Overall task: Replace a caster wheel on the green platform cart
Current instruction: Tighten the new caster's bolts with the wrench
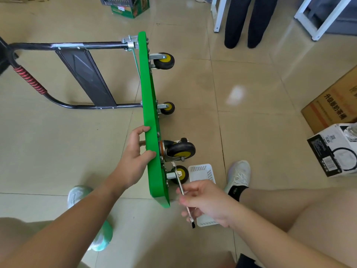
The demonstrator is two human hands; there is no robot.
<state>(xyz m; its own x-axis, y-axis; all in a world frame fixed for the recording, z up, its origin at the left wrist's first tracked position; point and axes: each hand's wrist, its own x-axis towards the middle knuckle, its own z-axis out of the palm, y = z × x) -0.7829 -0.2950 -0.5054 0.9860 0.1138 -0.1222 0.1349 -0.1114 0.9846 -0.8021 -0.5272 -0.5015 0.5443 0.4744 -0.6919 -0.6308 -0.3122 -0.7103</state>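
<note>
The green platform cart (149, 105) stands on its long edge on the floor, with its black folding handle (63, 46) lying out to the left. Its underside faces right and carries black-and-yellow caster wheels: one far (164, 60), one in the middle (167, 108), a larger swivel caster (180, 149) and a small one (182, 174) nearest me. My left hand (137, 155) grips the deck's upper edge beside the swivel caster. My right hand (204, 202) holds a silver wrench (182, 192), whose head reaches up to the base of the swivel caster.
A white perforated basket (202, 171) lies on the floor under my right hand. My feet in pale sneakers (239, 175) flank the cart. Cardboard boxes (332, 105) sit at right. Another person's dark-trousered legs (243, 26) stand beyond, by white frame legs (219, 14).
</note>
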